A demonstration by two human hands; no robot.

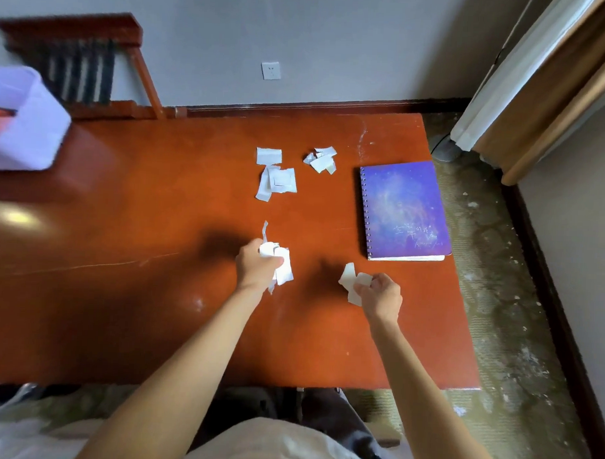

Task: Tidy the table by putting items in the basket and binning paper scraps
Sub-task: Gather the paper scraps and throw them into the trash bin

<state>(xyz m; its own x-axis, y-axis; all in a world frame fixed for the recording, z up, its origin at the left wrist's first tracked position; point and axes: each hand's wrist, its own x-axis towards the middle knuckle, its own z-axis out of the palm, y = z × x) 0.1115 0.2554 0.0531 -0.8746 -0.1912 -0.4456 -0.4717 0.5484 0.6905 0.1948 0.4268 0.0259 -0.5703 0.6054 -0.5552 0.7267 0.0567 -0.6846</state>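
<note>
Head view. Glossy red-brown wooden table [123, 223]: smooth lacquer, one long pale scratch across its left half, whitish scuffs toward the far right corner.

Left grip [257, 265]: fingers curled round a bunch of torn white paper scraps [284, 268], over the middle of the table. The pieces are thin, flat and ragged-edged. One narrow strip sticks out of the bunch toward the far side. A wider piece hangs toward the near side.

Right grip [381, 294]: thumb and fingers pinching a second bunch of white paper scraps [352, 282], to the right of the first and well apart from it. The pieces fan out to the left of the grip.

Loose on the table, farther off than both grips:
- Left pile of white paper scraps [275, 177]: roughly rectangular pieces, overlapping. The longest strip runs near–far.
- Right pile of white paper scraps [322, 159]: smaller, more crumpled, pieces crossing at angles. It is near the left pile, not touching it.

Purple spiral-bound notebook [404, 209] with a starry printed cover: closed, lying flat by the table's right edge. Its long axis runs near–far, the far end leaning slightly left. The wire coil runs along its left edge, and the white page block shows at its near edge.

White box-shaped basket [23, 127]: far left of the table, motion-blurred, so its material cannot be told. Something dark and orange shows inside.

Mottled, worn carpet [498, 270] lies to the right of the table.
</note>
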